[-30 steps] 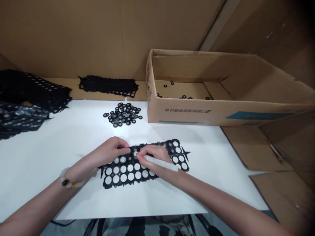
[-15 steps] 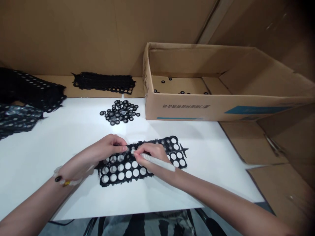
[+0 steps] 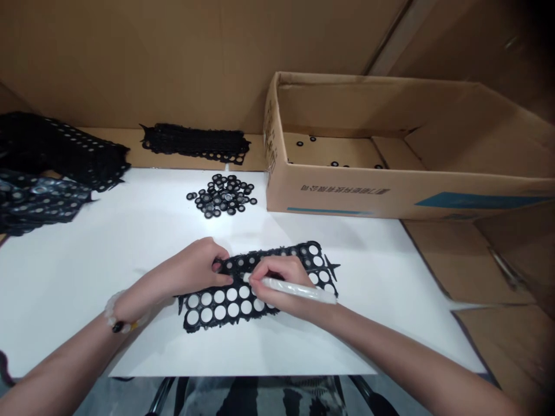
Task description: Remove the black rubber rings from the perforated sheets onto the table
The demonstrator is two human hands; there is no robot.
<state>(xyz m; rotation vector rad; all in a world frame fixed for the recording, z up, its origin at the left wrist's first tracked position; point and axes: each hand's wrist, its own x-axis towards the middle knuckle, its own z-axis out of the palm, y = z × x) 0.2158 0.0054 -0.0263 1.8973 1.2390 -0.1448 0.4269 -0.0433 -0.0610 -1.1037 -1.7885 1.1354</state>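
A: In the head view, what does the cardboard box (image 3: 347, 203) hold?
B: Black rings (image 3: 313, 138). Four show clearly; its front wall cuts off others.
A: And around it?
B: On the white table (image 3: 87, 266), left of the box, one ring pile (image 3: 225, 197), too overlapped to count. Behind that, one sheet stack (image 3: 195, 141); far left, two dark bundles (image 3: 87, 150).
A: The work itself?
B: One perforated black sheet (image 3: 239, 301) lies near the table's front edge, its middle partly covered by the right hand (image 3: 284, 268), which grips one white pen-like tool (image 3: 303, 290), tip at the sheet.
A: The left hand (image 3: 197, 263)?
B: Resting on the sheet's left part, fingers bent; whether it pinches anything, I can't tell.
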